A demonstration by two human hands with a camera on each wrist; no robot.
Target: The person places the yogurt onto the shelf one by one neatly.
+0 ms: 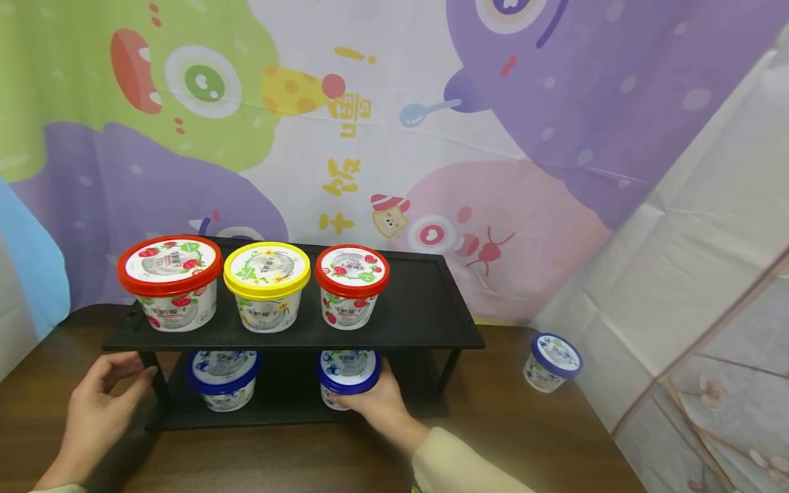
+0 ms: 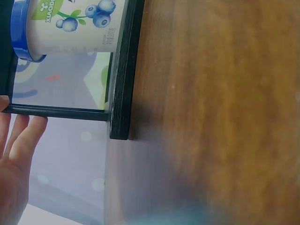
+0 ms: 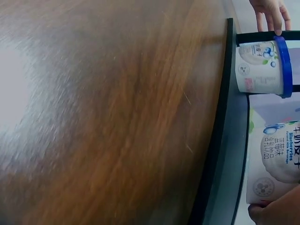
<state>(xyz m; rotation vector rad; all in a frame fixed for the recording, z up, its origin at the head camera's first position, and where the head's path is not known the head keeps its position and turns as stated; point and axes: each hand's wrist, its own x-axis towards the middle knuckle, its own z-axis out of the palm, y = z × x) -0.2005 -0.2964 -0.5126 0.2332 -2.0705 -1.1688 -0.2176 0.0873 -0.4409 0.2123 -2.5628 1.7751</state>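
A black two-tier shelf [image 1: 419, 294] stands on the wooden table. My right hand [image 1: 385, 411] grips a blue-lidded blueberry milk cup [image 1: 349, 370] on the lower tier, with the thumb at its front and fingers round its right side. Left of it, on the same tier, another blue-lidded cup [image 1: 223, 376] stands upright. My left hand [image 1: 101, 407] holds the shelf's front left leg [image 2: 70, 112] between thumb and fingers. On the upper tier stand a large red-lidded cup [image 1: 175, 311], a yellow-lidded cup [image 1: 268, 311] and a smaller red-lidded cup [image 1: 348, 308].
A third blue-lidded cup [image 1: 551, 363] stands on the table [image 1: 511, 438] right of the shelf. Behind rises a cartoon-printed cloth [image 1: 382, 150]; a pale floral cloth [image 1: 727, 342] borders the right side.
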